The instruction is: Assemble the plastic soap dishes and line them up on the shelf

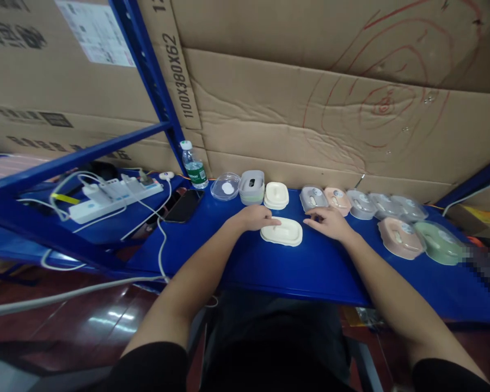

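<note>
In front of me on the blue table lies a cream oblong plastic container (286, 233) with a sunken middle. My left hand (253, 218) is closed at its far left end, the thumb lying over the rim and the other fingers curled, partly hidden. Just off the container's right end hovers my right hand (330, 222), fingers loosely bent and apart from the thumb, with nothing visible in them. A second cream container (276, 196) stands behind the first. Close beyond the right hand are a grey clear-lidded box (312, 198) and a pink one (338, 200).
Along the back stand stacked grey and green containers (252, 187), a round clear lid (225, 187) and a water bottle (194, 166). More lidded boxes, including a pink one (400, 238) and a green one (439, 242), line the right. A phone (184, 206) and power strip (116, 200) lie left.
</note>
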Available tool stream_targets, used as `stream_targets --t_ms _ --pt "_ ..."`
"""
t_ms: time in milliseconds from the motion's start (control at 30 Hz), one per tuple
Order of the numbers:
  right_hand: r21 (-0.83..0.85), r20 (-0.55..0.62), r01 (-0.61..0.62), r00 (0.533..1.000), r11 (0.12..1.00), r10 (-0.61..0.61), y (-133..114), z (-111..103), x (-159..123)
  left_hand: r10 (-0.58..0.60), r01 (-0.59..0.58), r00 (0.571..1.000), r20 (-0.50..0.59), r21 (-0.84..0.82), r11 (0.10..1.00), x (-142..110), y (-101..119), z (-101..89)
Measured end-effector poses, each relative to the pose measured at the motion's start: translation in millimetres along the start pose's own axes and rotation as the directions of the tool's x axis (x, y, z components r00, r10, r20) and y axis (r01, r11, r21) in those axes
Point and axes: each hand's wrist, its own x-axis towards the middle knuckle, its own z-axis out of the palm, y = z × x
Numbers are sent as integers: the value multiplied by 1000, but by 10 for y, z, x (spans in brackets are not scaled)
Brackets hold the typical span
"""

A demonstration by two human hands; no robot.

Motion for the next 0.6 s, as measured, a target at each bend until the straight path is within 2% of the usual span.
stream_targets --t_ms 100,167,233,300,333,367,500,600 --pt "-26 40 -9 999 1000 10 32 18 -4 14 -19 991 -136 -41 999 -45 -48 -83" --pt "-37 43 -28 999 999 30 54 15 -7 -28 9 954 -300 -66 998 -78 -70 -152" --pt "-47 44 -52 998 998 54 66 5 -9 -129 99 867 -480 -88 991 -105 -98 -216" --pt "-53 49 -74 996 996 77 70 -5 -9 -240 209 764 -599 -123 970 -119 -143 -262" --pt "-53 54 -82 995 995 85 71 -9 -9 -283 254 733 -618 -138 957 -120 -173 -277" --pt "-50 59 -87 994 995 90 73 -11 -8 -315 291 725 -613 -143 946 -117 -205 -287" --pt "-33 77 -95 992 995 97 102 -3 -3 -386 411 766 -514 -69 909 -85 -311 -284" --pt "-26 79 -91 993 995 93 129 11 -5 -407 451 754 -516 -44 892 -75 -320 -268"
